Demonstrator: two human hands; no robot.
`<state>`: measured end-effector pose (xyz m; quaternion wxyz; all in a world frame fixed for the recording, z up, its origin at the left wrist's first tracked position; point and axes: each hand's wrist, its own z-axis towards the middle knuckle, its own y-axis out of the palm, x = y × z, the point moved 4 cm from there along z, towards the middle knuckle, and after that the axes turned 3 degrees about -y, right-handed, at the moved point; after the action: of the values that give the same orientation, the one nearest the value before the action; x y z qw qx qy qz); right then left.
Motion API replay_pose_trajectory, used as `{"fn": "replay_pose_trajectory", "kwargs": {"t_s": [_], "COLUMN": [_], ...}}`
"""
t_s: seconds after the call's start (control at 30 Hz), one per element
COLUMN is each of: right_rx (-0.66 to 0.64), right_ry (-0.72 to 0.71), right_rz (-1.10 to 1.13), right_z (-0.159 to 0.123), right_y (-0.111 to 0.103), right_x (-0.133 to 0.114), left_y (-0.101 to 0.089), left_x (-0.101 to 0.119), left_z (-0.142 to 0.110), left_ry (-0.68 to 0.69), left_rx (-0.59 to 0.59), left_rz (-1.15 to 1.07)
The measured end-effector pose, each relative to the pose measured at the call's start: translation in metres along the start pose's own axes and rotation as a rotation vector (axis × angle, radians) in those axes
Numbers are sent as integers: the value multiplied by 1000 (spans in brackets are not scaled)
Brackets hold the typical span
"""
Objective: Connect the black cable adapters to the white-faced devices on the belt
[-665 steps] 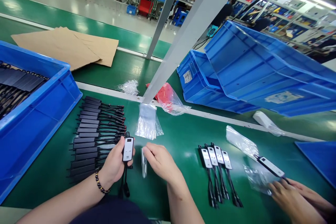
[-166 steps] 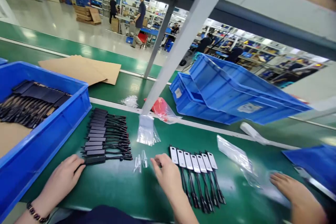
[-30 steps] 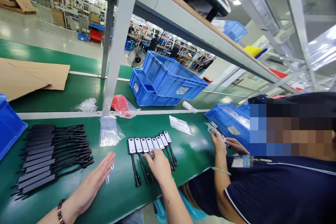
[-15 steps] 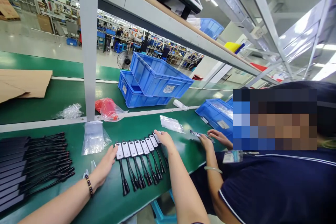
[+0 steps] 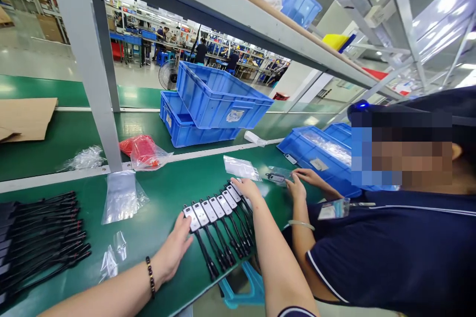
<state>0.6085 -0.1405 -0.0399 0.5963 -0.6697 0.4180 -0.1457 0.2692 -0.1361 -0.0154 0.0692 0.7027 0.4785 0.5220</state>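
Note:
A slanted row of small black modules with white labelled faces and black cable tails (image 5: 212, 209) lies on the green bench. My left hand (image 5: 173, 247) presses against its near left end, fingers stretched and thumb apart. At the far right end, my right hand (image 5: 247, 189) has its fingers bent around the last module, whose edge they partly hide. Cable tails hang toward the bench's front edge. Beside my left wrist lie small clear plastic pieces (image 5: 113, 257). A flat clear bag (image 5: 241, 167) rests just beyond my right hand.
At right, a co-worker's hands (image 5: 297, 185) handle a bagged module (image 5: 277, 177). Blue crates (image 5: 223, 104) stand behind, another crate (image 5: 316, 158) near the co-worker. Dark modules with cables (image 5: 44, 247) lie left. A post (image 5: 89, 69), clear bags (image 5: 124, 198) and red bag (image 5: 143, 151) stand beyond.
Both my hands have moved rightward with the row, which now sits closer to the co-worker. The view has shifted right. The co-worker's bagged module shows more plainly.

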Motion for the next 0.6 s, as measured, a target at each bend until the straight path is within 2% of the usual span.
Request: {"fn": "replay_pose_trajectory", "kwargs": {"t_s": [0.2,0.3,0.37,0.47,0.6], "right_rx": [15,130,228,297,228], "right_ry": [45,66,44,-72,-365], "right_rz": [-65,-127,-162,-192,-203], "right_z": [15,6,-7,-41,-112], "right_y": [-28,-52,-68,-77,-55], "right_x": [19,9,-10,-58,-146], "left_y": [29,33,29,15,-19], "left_x": [-19,-22,-21,-15,-3], "left_z": [46,46,30,-15,-92], "left_ry": [-7,-33,-58,-138,-240], "left_rx": [-76,-105,-134,-190,-280], "left_rz": [22,19,11,-11,6]}}
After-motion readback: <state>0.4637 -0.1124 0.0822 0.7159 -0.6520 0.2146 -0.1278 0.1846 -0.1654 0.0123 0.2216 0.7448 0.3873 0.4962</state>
